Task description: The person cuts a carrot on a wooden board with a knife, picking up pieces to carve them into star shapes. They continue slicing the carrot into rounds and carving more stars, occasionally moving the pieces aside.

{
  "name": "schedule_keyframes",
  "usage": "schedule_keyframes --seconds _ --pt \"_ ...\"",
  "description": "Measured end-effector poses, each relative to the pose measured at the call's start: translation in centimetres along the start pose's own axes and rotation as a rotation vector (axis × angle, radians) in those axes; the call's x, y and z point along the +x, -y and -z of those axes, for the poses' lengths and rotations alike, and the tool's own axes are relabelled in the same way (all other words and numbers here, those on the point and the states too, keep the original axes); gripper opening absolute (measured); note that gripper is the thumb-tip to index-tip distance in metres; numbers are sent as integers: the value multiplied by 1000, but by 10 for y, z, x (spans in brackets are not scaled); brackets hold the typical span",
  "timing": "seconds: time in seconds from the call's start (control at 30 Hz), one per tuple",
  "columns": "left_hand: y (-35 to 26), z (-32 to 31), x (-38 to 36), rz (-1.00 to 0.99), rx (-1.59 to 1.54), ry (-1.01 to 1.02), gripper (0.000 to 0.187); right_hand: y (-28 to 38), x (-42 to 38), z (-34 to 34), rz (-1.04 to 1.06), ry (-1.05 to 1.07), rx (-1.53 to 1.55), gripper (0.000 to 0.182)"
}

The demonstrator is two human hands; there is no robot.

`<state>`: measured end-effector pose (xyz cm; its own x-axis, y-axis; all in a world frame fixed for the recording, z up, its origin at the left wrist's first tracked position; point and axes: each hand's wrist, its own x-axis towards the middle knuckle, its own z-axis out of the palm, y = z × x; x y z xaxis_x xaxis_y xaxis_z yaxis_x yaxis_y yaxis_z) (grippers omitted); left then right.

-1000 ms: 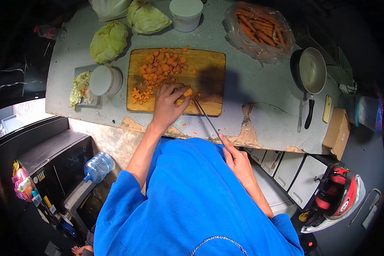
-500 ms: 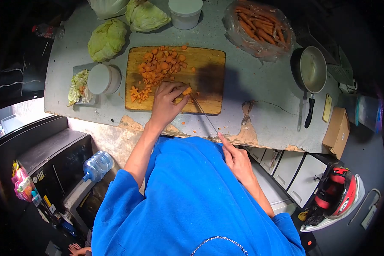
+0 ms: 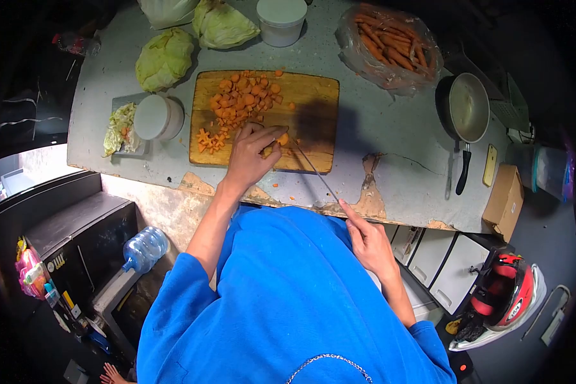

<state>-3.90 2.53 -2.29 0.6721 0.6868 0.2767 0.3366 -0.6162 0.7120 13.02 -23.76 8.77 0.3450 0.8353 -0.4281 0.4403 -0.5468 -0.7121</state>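
Observation:
On the wooden cutting board (image 3: 313,89), my left hand (image 3: 253,153) is closed over a piece of carrot (image 3: 283,138), pressing it near the front edge. My right hand (image 3: 370,242) grips a knife (image 3: 318,173), its handle hidden in the fingers and the index finger stretched along it. The thin blade slants up and left from that hand, and its tip is just right of the carrot piece, apparently apart from it. A heap of chopped carrot (image 3: 243,99) lies beyond my left hand, and smaller carrot bits (image 3: 211,142) lie left of it.
Cabbages (image 3: 164,59) and a lidded white tub (image 3: 281,22) stand at the back. Another tub (image 3: 153,118) is beside cabbage scraps (image 3: 120,131). To the right are a bag of carrots (image 3: 393,48), a frying pan (image 3: 468,109) and a phone-like yellow object (image 3: 490,165). Another person's hand (image 3: 112,374) shows bottom left.
My right hand has moved right and slightly down with the knife, drawing the blade away from the carrot piece. My left hand stays nearly in place on the board.

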Motion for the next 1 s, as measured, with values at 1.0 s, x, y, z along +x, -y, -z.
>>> schedule_keyframes --seconds 1.0 --pt "-1 11 2 65 12 176 70 2 6 -3 -31 70 -39 50"
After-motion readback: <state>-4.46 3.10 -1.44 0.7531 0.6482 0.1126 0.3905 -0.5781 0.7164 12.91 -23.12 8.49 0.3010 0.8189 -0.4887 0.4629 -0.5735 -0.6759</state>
